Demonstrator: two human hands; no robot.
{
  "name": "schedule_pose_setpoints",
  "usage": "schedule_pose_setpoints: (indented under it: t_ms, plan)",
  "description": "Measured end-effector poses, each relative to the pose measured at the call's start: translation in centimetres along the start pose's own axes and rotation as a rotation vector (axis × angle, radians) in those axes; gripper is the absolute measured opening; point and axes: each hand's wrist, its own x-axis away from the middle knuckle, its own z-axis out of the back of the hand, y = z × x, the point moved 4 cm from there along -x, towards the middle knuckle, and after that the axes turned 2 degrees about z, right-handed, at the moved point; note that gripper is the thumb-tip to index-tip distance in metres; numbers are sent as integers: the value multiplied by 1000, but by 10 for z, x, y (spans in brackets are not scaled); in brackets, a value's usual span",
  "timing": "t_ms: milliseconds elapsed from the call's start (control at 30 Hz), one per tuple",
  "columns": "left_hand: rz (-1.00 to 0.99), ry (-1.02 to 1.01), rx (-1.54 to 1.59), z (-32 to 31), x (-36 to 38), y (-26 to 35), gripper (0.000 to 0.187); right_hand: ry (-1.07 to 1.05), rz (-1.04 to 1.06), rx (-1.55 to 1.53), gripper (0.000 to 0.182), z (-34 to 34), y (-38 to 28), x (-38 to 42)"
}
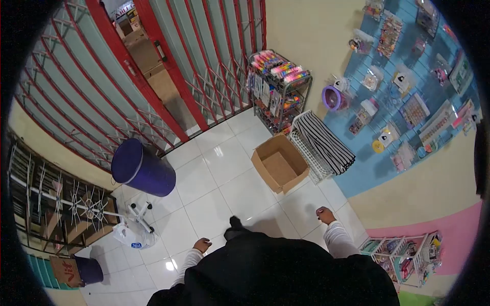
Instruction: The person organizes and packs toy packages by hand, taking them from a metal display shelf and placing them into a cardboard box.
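Cardboard box (279, 164) sat open on the white floor (214, 178), just beside a striped basket (321, 145) by the blue wall (403, 102). Both hands hung by the person's sides and held nothing. The left hand (202, 245) looked loosely curled. The right hand (324, 214) looked closed like a fist, but it was small and hard to tell. Dark clothes hid most of the arms and legs. One shoe (235, 223) peeked out. A blue barrel (142, 168) lay tipped near the red gate (153, 66).
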Motion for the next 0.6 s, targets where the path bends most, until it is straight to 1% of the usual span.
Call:
schedule_pose_setpoints:
  t_ms: [33,67,100,200,233,267,300,333,367,400,467,500,533,600]
  plan:
    - [-67,2,-78,12,-15,4,45,-26,34,68,16,-12,7,-19]
    - [-135,1,-158,19,-38,-7,45,-51,65,134,16,-25,14,-32]
    - [-299,-39,-183,17,-75,-34,46,-58,47,117,15,-34,14,-37]
    - [-188,-81,-172,81,-104,-26,49,-78,-185,107,14,-50,-15,-27]
    - [-39,-88,-126,101,-121,-29,51,-98,-223,138,14,-56,-11,-32]
    - [-18,-85,-154,123,-133,-31,51,-155,-200,223,15,-64,-10,-37]
    - [1,-81,-180,141,-149,-36,51,-243,-104,392,15,-73,2,-49]
    - [18,-78,-202,160,-166,-38,51,-342,35,631,15,-83,6,-58]
    - [-123,-174,-208,195,-175,-27,51,-389,146,785,15,-92,5,-68]
    - [-154,-167,-255,222,-188,-21,50,-460,116,966,18,-95,-15,-72]
    - [-102,-34,-366,272,-224,-9,47,-205,-163,459,23,-97,-47,-84]
    - [-86,22,-369,297,-238,2,45,-43,-246,204,26,-96,-68,-87]
    - [-75,72,-356,320,-253,19,44,90,-385,-72,29,-96,-111,-86]
    - [-86,126,-293,366,-257,94,39,97,-324,-130,28,-102,-146,-116]
